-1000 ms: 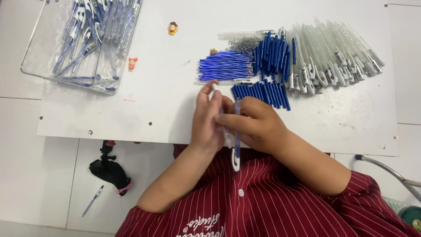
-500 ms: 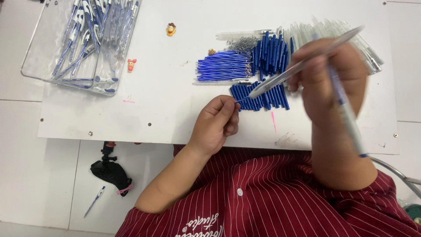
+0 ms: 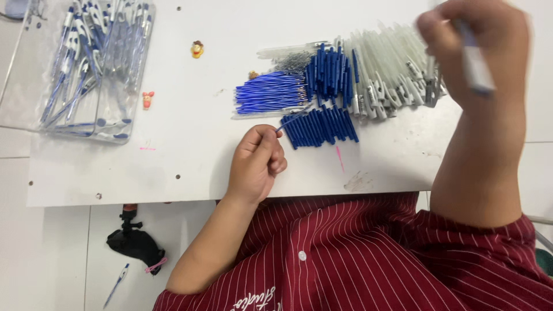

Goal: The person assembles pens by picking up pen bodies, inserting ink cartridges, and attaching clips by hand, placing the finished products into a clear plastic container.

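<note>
left hand (image 3: 256,164) pinching blue refill (image 3: 291,120) near table edge (image 3: 173,196), right hand (image 3: 475,46) raised gripping pen (image 3: 475,57)

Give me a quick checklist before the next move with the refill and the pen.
1. Left hand pinches a thin blue refill: ok.
2. Right hand holds a pen: ok, though blurred.
3. Pen's open end faces the refill: cannot tell.
4. Blue grips lie piled by the left hand: ok.
5. Clear barrels lie piled under the right hand: ok.
6. Clear tray of finished pens lies at the left: ok.
</note>
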